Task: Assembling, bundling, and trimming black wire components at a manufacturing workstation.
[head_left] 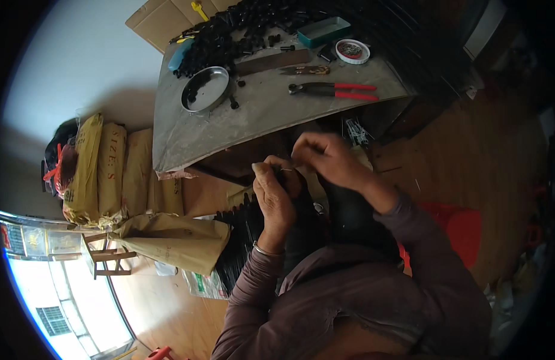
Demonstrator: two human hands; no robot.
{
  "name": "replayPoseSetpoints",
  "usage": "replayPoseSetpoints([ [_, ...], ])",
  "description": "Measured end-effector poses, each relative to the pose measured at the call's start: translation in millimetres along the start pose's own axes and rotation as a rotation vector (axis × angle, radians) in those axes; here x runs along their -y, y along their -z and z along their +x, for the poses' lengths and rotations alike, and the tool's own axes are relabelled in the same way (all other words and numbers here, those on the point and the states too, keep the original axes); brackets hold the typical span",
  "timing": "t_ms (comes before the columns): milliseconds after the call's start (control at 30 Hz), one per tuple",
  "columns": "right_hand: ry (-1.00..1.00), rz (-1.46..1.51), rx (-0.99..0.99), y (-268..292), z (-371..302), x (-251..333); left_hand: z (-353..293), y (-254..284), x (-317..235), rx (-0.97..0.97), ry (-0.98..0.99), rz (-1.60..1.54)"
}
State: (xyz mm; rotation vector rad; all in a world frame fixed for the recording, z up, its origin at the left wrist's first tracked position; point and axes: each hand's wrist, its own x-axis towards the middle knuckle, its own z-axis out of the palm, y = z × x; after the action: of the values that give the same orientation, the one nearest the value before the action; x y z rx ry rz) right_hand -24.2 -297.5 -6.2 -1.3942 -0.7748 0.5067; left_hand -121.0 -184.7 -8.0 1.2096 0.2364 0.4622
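Below the table's front edge, my left hand (274, 195) is closed around a small dark piece (281, 174), mostly hidden by the fingers. A thin pale pin (287, 170) shows at its end. Close beside it, my right hand (331, 157) has its fingers bent together toward the left fingertips; whatever they pinch is too small and blurred to name. On the table above lie pliers with red handles (355, 91), a pair of scissors (304, 71) and a flat brown strip (274, 62). A round metal dish (214, 87) holds a few black pieces.
Black parts (247, 33) heap at the table's back, near a teal tray (324, 31) and a white lid of small metal bits (353, 51). Thin metal pins (358, 132) lie under the front edge. Tan sacks (112, 174), a wooden stool (109, 257) and a red stool (457, 231) stand around.
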Motion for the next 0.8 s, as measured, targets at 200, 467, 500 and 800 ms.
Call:
replayPoseSetpoints([
  [200,0.47,-1.146,-0.384,107,50,-4,4,-1,-6,-0.052,0.019,0.019],
  [467,0.382,-1.143,-0.189,137,58,-21,13,-5,-9,-0.167,0.072,0.001],
  [500,0.322,-0.987,-0.284,134,52,-17,15,-6,-9,-0.156,0.08,0.015],
  [800,0.481,-1.005,-0.051,63,-13,45,15,-9,-7,-0.209,0.094,0.205],
])
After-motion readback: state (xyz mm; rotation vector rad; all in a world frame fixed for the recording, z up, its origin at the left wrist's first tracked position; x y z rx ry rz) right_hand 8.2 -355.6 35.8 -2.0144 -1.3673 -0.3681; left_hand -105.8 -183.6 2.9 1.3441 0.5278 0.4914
